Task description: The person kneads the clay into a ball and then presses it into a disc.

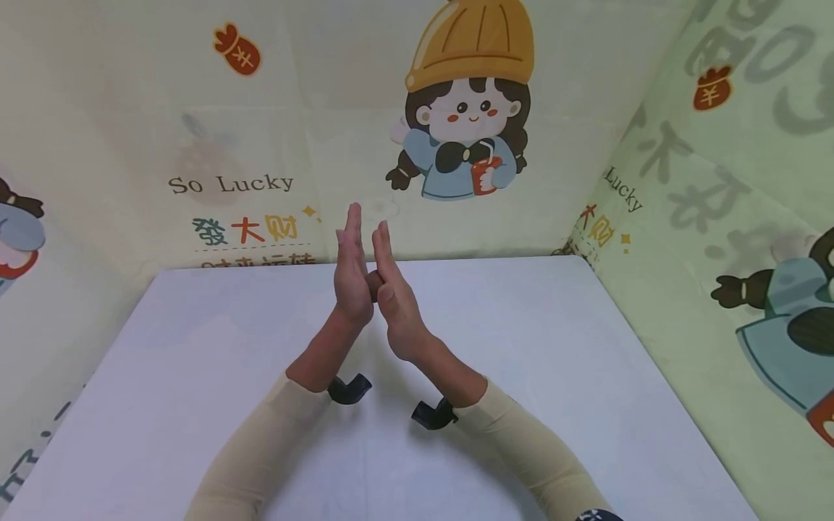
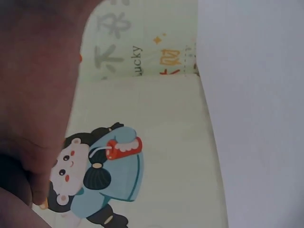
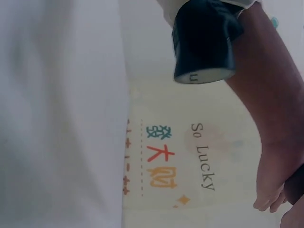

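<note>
Above the far part of the table, my left hand (image 1: 352, 278) and right hand (image 1: 399, 304) face each other palm to palm, fingers straight and pointing up. Between the palms sits a small dark brown rounded lump (image 1: 374, 285), partly covered by the hands; what it is made of, I cannot tell. The left wrist view has the lump (image 2: 13, 179) as a dark shape at the left edge, with my right hand (image 2: 38, 109) large above it. At the right edge of the right wrist view, my left hand (image 3: 278, 175) lies against the dark lump (image 3: 297, 183).
A white table (image 1: 521, 347) spreads beneath both arms. Black curved wrist pieces (image 1: 350, 389) stick out from the inner side of each sleeve. Behind stands a pale printed backdrop (image 1: 352, 108) with a cartoon figure, and a similar printed sheet (image 1: 677, 217) hangs on the right.
</note>
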`<state>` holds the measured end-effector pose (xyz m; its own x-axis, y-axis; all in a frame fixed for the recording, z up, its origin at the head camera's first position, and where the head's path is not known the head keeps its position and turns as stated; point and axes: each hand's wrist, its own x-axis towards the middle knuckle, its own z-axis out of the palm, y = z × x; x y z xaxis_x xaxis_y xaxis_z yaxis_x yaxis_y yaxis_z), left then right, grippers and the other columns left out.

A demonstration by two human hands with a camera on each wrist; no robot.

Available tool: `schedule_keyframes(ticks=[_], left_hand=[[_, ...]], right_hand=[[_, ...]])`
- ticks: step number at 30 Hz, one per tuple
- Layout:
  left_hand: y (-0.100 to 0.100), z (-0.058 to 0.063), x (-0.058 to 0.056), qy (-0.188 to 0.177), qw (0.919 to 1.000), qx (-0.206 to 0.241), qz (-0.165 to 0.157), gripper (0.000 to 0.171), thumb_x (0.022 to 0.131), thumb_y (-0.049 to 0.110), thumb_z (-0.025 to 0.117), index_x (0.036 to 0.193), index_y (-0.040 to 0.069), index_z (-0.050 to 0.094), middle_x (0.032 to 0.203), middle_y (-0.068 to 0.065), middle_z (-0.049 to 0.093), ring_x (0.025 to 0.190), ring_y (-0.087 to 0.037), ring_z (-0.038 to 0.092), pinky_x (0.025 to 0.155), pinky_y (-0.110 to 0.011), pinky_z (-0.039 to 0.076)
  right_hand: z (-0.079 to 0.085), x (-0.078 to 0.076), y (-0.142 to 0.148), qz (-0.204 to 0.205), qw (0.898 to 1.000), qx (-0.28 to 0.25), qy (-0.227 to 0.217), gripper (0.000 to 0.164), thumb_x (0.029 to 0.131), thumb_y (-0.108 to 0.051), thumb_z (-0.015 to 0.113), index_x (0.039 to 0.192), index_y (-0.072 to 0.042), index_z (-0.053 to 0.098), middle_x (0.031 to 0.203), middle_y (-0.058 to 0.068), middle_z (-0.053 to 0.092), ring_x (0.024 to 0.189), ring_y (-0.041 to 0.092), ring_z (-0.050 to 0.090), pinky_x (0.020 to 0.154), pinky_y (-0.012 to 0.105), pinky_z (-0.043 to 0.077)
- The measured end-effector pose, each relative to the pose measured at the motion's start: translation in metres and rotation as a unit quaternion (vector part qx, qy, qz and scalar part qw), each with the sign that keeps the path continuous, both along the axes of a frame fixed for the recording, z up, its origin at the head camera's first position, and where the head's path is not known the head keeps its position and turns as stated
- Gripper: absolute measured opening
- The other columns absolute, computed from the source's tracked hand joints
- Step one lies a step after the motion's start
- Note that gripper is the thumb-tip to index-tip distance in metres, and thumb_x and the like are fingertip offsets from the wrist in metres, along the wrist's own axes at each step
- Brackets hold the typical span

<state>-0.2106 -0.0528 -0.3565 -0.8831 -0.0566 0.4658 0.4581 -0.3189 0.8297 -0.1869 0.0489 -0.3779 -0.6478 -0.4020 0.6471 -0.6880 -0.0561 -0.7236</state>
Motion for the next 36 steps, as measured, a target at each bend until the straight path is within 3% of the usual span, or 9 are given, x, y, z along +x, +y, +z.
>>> schedule_keyframes(ticks=[5, 8, 12, 17, 20, 23, 25, 32, 36], left_hand=[[-0.004, -0.006, -0.008, -0.009, 0.9996, -0.026, -0.004, 0.068, 0.112, 0.047, 0.015, 0.17, 0.011, 0.012, 0.176, 0.005, 0.009, 0.152, -0.001, 0.015, 0.114, -0.03, 0.026], [-0.005, -0.012, -0.01, -0.01, 0.9986, -0.049, -0.016, 0.068, 0.112, 0.048, 0.014, 0.17, 0.013, 0.011, 0.175, 0.006, 0.009, 0.109, -0.002, 0.051, 0.076, -0.023, 0.041], [-0.004, -0.018, -0.011, -0.002, 0.997, -0.068, -0.035, 0.069, 0.111, 0.048, 0.012, 0.171, 0.015, 0.01, 0.176, 0.005, 0.005, 0.059, -0.013, 0.032, 0.047, -0.026, 0.027], [0.001, -0.024, -0.011, 0.023, 0.9947, -0.074, -0.067, 0.066, 0.111, 0.044, 0.012, 0.171, 0.017, 0.009, 0.17, 0.007, 0.017, 0.052, -0.012, 0.032, 0.048, -0.026, 0.027], [0.005, -0.029, -0.009, 0.039, 0.993, -0.079, -0.078, 0.065, 0.111, 0.041, 0.011, 0.17, 0.016, 0.011, 0.121, 0.007, 0.063, 0.047, -0.012, 0.031, 0.047, -0.025, 0.028], [0.009, -0.034, -0.006, 0.051, 0.9918, -0.09, -0.076, 0.065, 0.111, 0.041, 0.011, 0.17, 0.015, 0.012, 0.061, 0.005, 0.045, 0.046, -0.015, 0.032, 0.047, -0.027, 0.028], [0.011, -0.036, -0.004, 0.053, 0.9911, -0.099, -0.072, 0.066, 0.111, 0.044, 0.011, 0.17, 0.015, 0.012, 0.053, 0.005, 0.04, 0.046, -0.016, 0.032, 0.048, -0.028, 0.028], [0.016, -0.037, 0.005, 0.06, 0.9879, -0.131, -0.057, 0.065, 0.112, 0.044, 0.008, 0.17, 0.016, 0.012, 0.073, -0.011, 0.051, 0.052, -0.017, 0.034, 0.053, -0.027, 0.031], [0.017, -0.034, 0.013, 0.056, 0.9852, -0.156, -0.045, 0.064, 0.111, 0.041, 0.007, 0.17, 0.016, 0.012, 0.144, -0.015, 0.057, 0.064, -0.018, 0.038, 0.065, -0.03, 0.036]], right_hand=[[0.005, 0.0, -0.001, 0.012, 1.0, -0.007, 0.026, 0.098, 0.104, -0.075, 0.013, 0.167, 0.0, 0.002, 0.176, 0.004, -0.009, 0.161, 0.024, -0.001, 0.125, 0.048, 0.017], [0.008, 0.0, 0.0, 0.016, 0.999, -0.015, 0.038, 0.097, 0.105, -0.073, 0.012, 0.166, 0.001, 0.002, 0.176, 0.003, -0.009, 0.161, 0.023, -0.005, 0.127, 0.047, 0.009], [0.011, -0.001, 0.001, 0.024, 0.999, -0.027, 0.04, 0.095, 0.106, -0.071, 0.012, 0.166, 0.001, 0.001, 0.176, 0.004, -0.008, 0.161, 0.023, -0.006, 0.127, 0.047, 0.005], [0.012, -0.006, 0.004, 0.016, 0.998, -0.042, 0.035, 0.093, 0.107, -0.07, 0.013, 0.166, 0.001, 0.001, 0.176, 0.007, -0.008, 0.161, 0.021, -0.006, 0.127, 0.046, 0.001], [0.014, -0.009, 0.005, 0.006, 0.998, -0.05, 0.036, 0.092, 0.107, -0.069, 0.012, 0.166, 0.002, 0.002, 0.176, 0.011, -0.008, 0.161, 0.021, -0.005, 0.126, 0.046, -0.001], [0.016, -0.011, 0.007, 0.001, 0.998, -0.053, 0.032, 0.093, 0.107, -0.069, 0.012, 0.166, 0.002, 0.0, 0.175, 0.013, -0.008, 0.161, 0.021, -0.004, 0.126, 0.045, -0.002], [0.017, -0.012, 0.007, -0.001, 0.998, -0.053, 0.028, 0.094, 0.106, -0.07, 0.013, 0.166, 0.002, -0.002, 0.176, 0.011, -0.008, 0.161, 0.02, -0.004, 0.126, 0.045, -0.002], [0.019, -0.014, 0.011, -0.015, 0.998, -0.057, 0.025, 0.095, 0.106, -0.071, 0.012, 0.166, 0.0, -0.002, 0.176, 0.006, -0.008, 0.161, 0.019, -0.004, 0.127, 0.044, -0.001], [0.022, -0.015, 0.013, -0.026, 0.998, -0.055, 0.025, 0.095, 0.106, -0.071, 0.012, 0.167, 0.0, -0.002, 0.176, 0.006, -0.009, 0.161, 0.018, -0.004, 0.127, 0.045, 0.0]])
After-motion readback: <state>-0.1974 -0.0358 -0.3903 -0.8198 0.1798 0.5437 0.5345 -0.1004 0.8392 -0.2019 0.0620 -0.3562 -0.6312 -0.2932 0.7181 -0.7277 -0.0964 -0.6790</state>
